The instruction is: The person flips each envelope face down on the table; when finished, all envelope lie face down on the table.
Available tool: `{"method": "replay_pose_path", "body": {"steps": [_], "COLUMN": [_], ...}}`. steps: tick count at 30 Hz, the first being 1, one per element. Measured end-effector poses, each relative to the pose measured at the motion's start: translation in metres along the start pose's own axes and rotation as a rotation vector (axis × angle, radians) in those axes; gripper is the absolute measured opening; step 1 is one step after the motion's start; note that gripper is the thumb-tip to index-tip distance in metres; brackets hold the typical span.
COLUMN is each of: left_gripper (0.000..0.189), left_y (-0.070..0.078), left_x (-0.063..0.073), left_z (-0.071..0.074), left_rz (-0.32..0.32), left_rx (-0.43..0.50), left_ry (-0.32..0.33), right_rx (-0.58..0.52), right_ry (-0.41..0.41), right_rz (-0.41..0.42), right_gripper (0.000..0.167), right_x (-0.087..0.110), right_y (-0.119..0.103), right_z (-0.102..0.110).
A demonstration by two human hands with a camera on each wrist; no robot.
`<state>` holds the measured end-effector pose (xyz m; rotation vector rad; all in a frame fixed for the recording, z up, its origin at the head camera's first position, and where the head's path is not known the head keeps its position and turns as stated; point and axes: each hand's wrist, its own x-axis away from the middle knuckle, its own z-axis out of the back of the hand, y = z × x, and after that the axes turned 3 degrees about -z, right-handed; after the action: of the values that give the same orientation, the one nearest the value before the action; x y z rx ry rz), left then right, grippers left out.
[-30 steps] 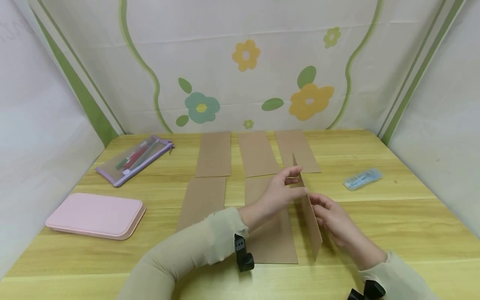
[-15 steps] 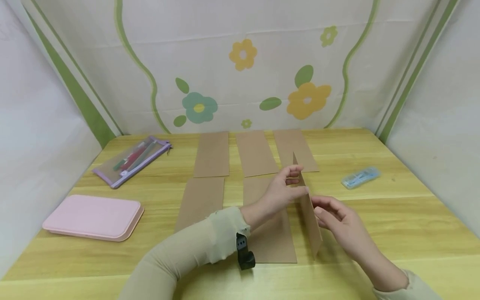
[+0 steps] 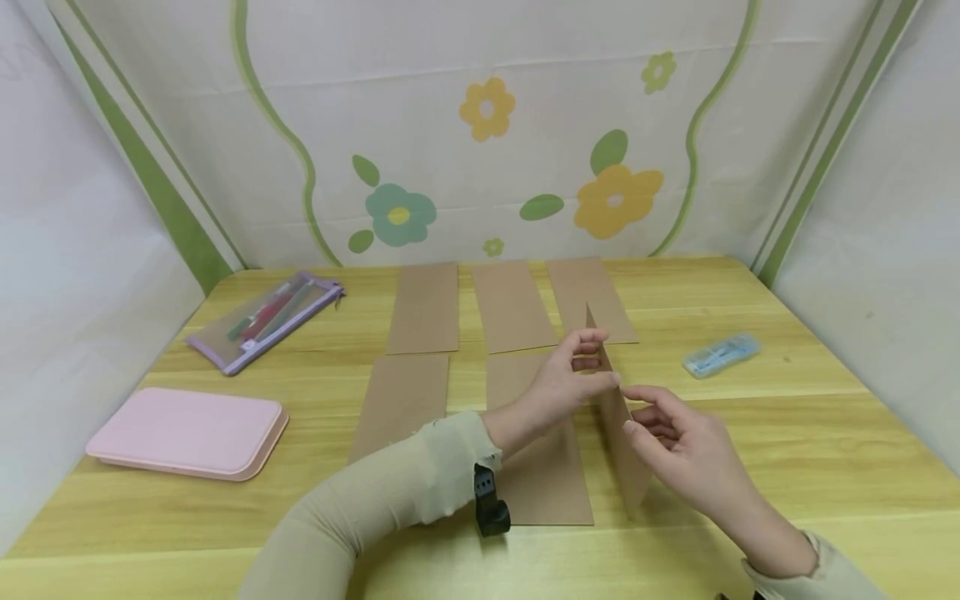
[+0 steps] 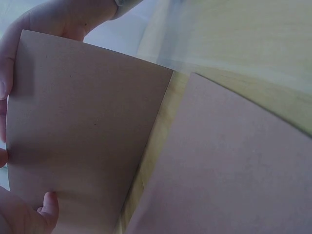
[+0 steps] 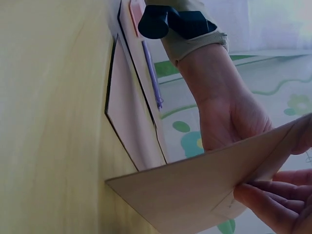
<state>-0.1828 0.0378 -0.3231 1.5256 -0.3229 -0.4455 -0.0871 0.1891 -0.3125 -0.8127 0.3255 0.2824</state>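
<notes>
A brown kraft-paper card (image 3: 622, 454) stands on its long edge at the front right of the laid-out cards, tilted slightly. My left hand (image 3: 551, 387) grips its upper edge, the thumb lying on the face seen in the left wrist view. My right hand (image 3: 697, 454) pinches the same edge nearer to me, its thumb tip at the card's rim. In the right wrist view a seam-like line and a small faint mark show on the card (image 5: 185, 190) beside the right fingers. Another card (image 3: 543, 483) lies flat just left of it, partly under my left forearm.
Three brown cards lie in the back row, one of them a middle card (image 3: 513, 308); a further card (image 3: 405, 392) lies at front left. A pink case (image 3: 187, 429) and a purple-edged zip pouch (image 3: 266, 321) with pens occupy the left. At right is a small blue clear packet (image 3: 720, 356).
My right hand has shifted from behind the card up to its top edge, thumb coming round to the rim. My left hand and the upright card have hardly moved.
</notes>
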Motion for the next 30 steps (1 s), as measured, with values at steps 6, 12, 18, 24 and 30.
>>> {"method": "replay_pose_path", "body": {"steps": [6,12,18,24,30], "left_gripper": [0.05,0.05,0.056,0.061,0.056], "left_y": [-0.001,0.0,-0.003,-0.008,-0.015], "left_x": [-0.001,-0.001,-0.002,-0.004,-0.004], "left_z": [0.0,-0.001,-0.001,0.0,0.002], "left_rz": [-0.005,-0.012,-0.019,0.008,-0.031], "left_rx": [0.013,0.024,0.028,0.077,0.138], "left_ry": [-0.002,-0.002,-0.013,0.009,0.111], "right_rx": [0.134,0.188,0.235,0.217,0.066], "right_ry": [0.052,0.051,0.074,0.147,0.254], "right_rz": [0.228,0.28,0.295,0.3,0.262], "right_gripper": [0.033,0.033,0.034,0.035,0.036], "right_x": [-0.008,-0.013,-0.015,-0.018,-0.022], "right_y": [0.002,0.004,0.007,0.012,0.022], "right_z": [0.004,0.009,0.015,0.025,0.034]}}
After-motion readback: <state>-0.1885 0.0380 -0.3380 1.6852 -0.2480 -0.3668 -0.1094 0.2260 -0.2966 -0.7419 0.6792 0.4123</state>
